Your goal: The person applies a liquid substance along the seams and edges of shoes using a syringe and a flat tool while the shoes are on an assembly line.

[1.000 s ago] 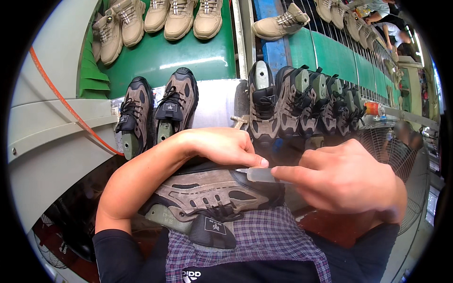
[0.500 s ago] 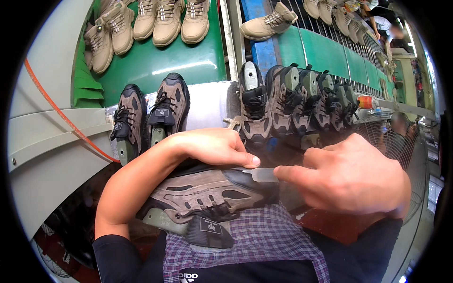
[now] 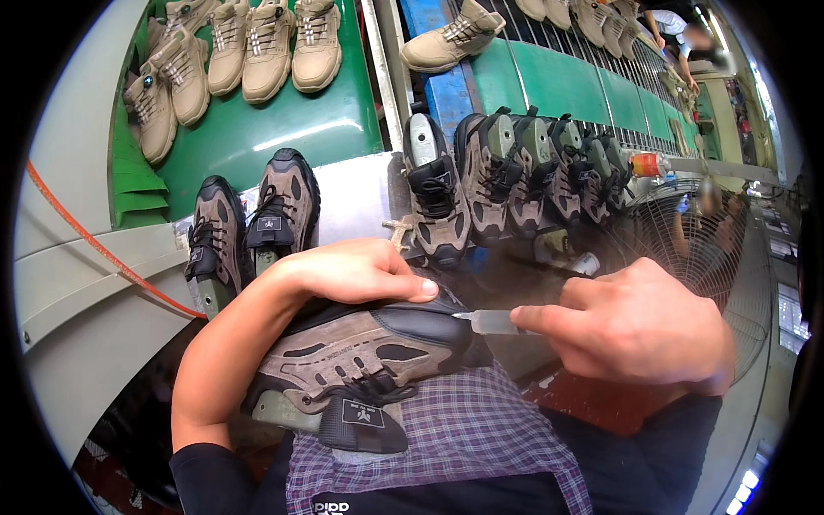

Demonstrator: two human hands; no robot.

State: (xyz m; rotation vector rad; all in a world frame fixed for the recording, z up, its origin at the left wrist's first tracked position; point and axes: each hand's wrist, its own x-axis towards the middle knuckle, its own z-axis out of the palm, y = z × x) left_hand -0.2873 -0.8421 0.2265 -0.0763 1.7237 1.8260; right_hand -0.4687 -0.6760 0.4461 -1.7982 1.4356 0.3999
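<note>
A grey-brown suede shoe with black trim lies on its side across my lap, its toe to the right. A grey-green last fills it, and its black tongue hangs toward me. My left hand is closed over the sole side, thumb pressed on the edge near the toe. In my right fist is a translucent applicator with a narrow pale tip, index finger stretched along it. Its tip touches or nearly touches the seam between the toe cap and the sole.
Two matching shoes stand beyond my left arm, and a row of several more ahead. Beige boots stand on a green surface. A wire-guarded fan is at the right. Plaid cloth covers my lap. Another person is far right.
The applicator's tip has moved along the seam toward the toe's end. My left hand and the shoe sit slightly farther left in the picture, as the whole view has shifted.
</note>
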